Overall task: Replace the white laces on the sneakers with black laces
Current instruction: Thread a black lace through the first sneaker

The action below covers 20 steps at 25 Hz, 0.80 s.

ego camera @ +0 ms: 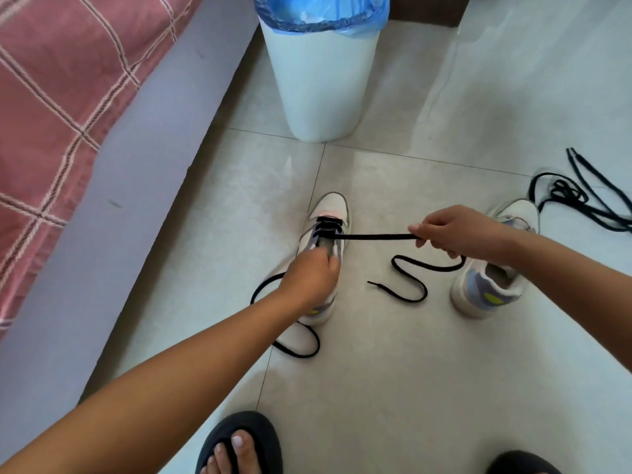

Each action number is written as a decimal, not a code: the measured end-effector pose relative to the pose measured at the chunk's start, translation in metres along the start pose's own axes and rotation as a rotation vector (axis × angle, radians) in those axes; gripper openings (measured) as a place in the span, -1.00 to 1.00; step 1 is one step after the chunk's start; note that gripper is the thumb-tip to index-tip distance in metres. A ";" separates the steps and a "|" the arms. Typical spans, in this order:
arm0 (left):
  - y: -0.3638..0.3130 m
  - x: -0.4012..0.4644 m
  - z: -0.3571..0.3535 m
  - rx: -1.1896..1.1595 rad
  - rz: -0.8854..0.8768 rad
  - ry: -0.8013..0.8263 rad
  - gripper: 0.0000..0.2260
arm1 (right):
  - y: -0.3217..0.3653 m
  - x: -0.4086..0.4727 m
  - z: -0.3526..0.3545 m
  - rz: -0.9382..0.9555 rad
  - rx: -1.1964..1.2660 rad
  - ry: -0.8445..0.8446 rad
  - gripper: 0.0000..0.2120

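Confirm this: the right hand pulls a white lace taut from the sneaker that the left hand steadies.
Not quite: the lace is black, not white. The head view shows the right hand pulling it taut from the sneaker that the left hand steadies.

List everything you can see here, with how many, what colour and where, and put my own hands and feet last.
sneaker being laced: 1, white and grey, centre floor
second sneaker: 1, white and grey, right, no laces visible
lace in use: 1, black, from sneaker to right hand, ends on floor
spare lace: 1, black, tangled, far right floor
bin: 1, white, blue liner, top centre
blanket: 1, pink checked, upper left
left hand: on laced sneaker
right hand: pinching lace
slippers: 2, black, bottom edge
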<state>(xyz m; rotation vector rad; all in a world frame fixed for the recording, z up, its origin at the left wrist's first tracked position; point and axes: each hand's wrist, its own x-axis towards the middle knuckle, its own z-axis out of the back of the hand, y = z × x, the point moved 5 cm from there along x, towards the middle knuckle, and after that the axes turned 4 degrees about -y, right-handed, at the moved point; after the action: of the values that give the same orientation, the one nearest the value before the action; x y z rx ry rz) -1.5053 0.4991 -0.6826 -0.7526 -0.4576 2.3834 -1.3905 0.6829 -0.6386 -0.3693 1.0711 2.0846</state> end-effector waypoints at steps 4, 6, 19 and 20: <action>-0.004 0.015 0.004 -0.163 0.104 0.022 -0.64 | -0.008 -0.001 0.020 0.295 -0.510 -0.233 -0.80; -0.003 0.015 -0.002 -0.086 0.058 0.013 -0.70 | -0.017 -0.005 0.032 0.417 -0.596 -0.447 -0.78; -0.135 0.045 0.017 -0.483 -0.395 0.307 -0.74 | -0.011 -0.017 0.078 0.657 -0.306 -0.922 -0.68; -0.136 0.045 0.022 -0.560 -0.383 0.293 -0.73 | -0.015 -0.015 0.082 0.629 -0.334 -0.965 -0.69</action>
<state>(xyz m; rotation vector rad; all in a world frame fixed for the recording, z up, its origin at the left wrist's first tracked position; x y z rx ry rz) -1.4897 0.6285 -0.6184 -1.1204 -1.0578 1.7592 -1.3626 0.7460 -0.5888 0.8654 0.2461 2.5091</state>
